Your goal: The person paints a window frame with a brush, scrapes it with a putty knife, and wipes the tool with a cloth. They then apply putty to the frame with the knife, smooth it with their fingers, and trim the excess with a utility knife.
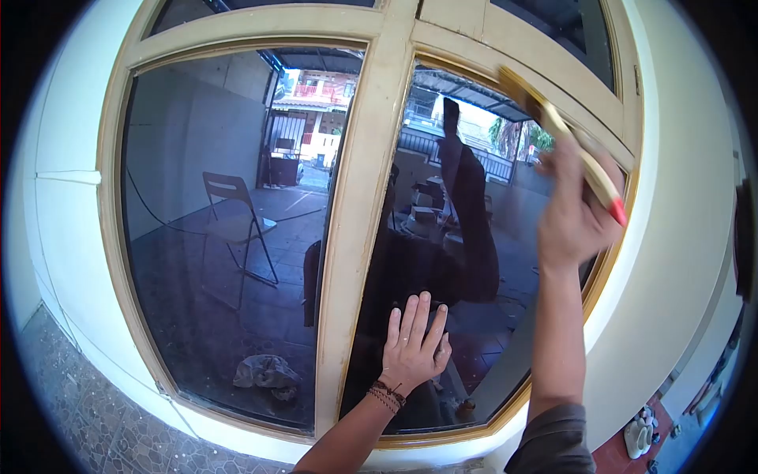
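My right hand is closed around the pale wooden handle of a paintbrush with a red tip at its butt end. The brush slants up to the left, its bristles over the top rail of the right-hand window frame; hand and brush are slightly blurred. Lower down, my left hand lies flat on the dark glass pane, fingers stretched upward. Bracelets circle that wrist. The frame is cream, with a browner strip along the inner edge next to the glass.
A second pane on the left, beyond a cream upright post, reflects a folding chair and a gate. Stone-patterned floor runs along the lower left. White shoes and other footwear sit at the lower right.
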`<state>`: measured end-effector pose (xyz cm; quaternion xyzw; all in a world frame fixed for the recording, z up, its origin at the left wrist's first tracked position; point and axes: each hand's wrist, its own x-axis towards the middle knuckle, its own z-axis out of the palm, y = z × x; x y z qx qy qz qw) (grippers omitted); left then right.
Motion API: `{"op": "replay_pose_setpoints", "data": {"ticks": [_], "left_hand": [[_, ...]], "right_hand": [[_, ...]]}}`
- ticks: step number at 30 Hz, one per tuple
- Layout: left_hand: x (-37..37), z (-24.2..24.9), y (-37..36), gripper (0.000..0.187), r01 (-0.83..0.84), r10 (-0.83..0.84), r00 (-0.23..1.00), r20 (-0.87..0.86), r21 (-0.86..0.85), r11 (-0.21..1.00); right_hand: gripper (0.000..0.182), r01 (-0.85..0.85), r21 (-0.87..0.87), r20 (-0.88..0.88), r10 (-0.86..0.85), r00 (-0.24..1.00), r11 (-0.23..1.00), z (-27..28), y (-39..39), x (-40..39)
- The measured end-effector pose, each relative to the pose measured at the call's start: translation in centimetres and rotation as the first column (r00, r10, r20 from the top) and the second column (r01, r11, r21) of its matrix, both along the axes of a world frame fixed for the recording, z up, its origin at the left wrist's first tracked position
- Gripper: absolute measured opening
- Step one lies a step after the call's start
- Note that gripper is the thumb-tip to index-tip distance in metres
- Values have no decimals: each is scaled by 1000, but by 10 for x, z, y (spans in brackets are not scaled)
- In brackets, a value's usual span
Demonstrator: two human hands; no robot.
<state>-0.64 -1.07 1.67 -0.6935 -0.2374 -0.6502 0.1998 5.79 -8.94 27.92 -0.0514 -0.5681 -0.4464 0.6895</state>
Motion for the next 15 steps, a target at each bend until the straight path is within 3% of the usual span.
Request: {"op": "replay_pose_setpoints", "data": {"ticks": [1,6,11,13,14,15], "left_hand": [[0,0,0,49,6,-6,1000,-7,-6,1000],[0,0,-1,53,3,-3,1000,-20,-19,1000],[0,1,-4,53,-6,5,1000,-19,-20,1000],[1,3,-6,54,-13,12,1000,-21,-26,1000],[0,6,-9,52,-31,31,999,-7,-7,999],[-1,10,-12,50,-49,49,999,8,13,999]], "right_hand": [[20,-156,-84,-112,146,983,984,-13,-12,4],[27,-513,-190,-598,316,737,837,-111,-62,54],[23,-794,-140,-934,188,304,592,-243,-94,88],[19,-909,-18,-981,169,97,416,-287,-107,100],[19,-914,-14,-983,164,88,405,-304,-115,105],[18,-954,42,-994,107,-10,296,-318,-121,111]]}}
